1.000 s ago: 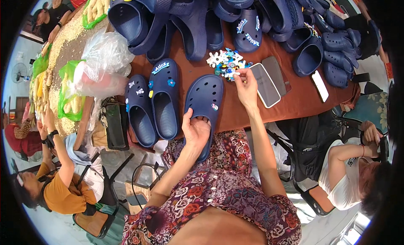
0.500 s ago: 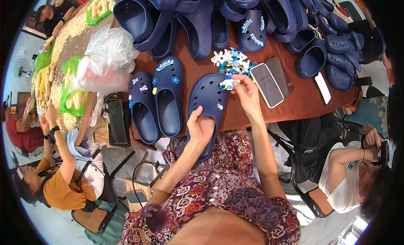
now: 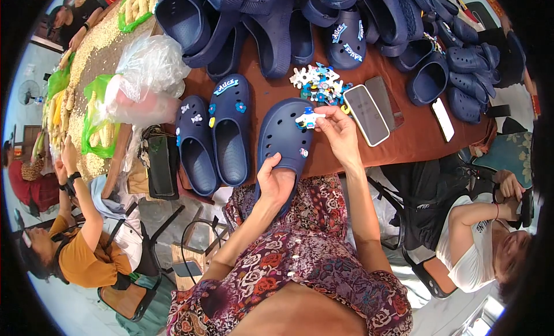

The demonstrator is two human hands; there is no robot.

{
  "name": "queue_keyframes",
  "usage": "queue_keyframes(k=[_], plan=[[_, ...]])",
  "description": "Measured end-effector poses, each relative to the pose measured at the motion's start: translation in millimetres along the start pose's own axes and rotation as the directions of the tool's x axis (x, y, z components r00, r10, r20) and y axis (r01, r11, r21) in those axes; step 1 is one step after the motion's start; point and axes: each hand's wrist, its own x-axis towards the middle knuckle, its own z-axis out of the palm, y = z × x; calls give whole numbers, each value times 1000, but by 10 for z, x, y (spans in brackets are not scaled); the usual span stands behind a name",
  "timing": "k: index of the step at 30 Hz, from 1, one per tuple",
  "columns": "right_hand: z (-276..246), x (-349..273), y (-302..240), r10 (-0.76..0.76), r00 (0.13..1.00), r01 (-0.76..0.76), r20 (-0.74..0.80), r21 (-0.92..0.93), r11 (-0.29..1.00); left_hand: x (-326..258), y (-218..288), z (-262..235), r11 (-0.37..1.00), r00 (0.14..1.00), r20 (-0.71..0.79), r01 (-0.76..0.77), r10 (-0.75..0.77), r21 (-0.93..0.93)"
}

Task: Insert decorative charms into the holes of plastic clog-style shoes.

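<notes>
My left hand point(image 3: 276, 179) is closed round the foot opening of a navy clog point(image 3: 281, 128), its thumb on top and its fingers inside. The clog's toe points away from me, and a small charm point(image 3: 303, 152) sits on its right side. Between thumb and fingertips, my right hand point(image 3: 337, 131) pinches a white and blue shoe charm point(image 3: 310, 118) over the holes on the clog's upper right. A pile of white, blue and yellow charms point(image 3: 319, 82) lies just beyond the toe. Left of the held clog rest two decorated clogs, the nearer one point(image 3: 232, 134) bearing a lettered banner and flowers.
Many navy clogs point(image 3: 274, 38) crowd the far side of the brown-covered table point(image 3: 404, 148). A white-edged phone point(image 3: 367, 115) lies to the right. Plastic bags point(image 3: 150, 70) stand at left beside a table of corn. Seated people point(image 3: 86, 249) flank me on both sides.
The held clog has tilted, its toe cap turning more toward view. My right hand has brought the charm slightly left and lower, onto the clog's upper right.
</notes>
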Motion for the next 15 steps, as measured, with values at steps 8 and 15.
queue_keyframes(k=[8,15], plan=[[12,-43,8,11,1000,-11,-5,-119,993,-97,-85,-55,986,999,52,-18,9,166],[49,-88,-39,29,999,-32,-23,-140,990,-136,-123,-81,968,996,92,-20,-4,251]])
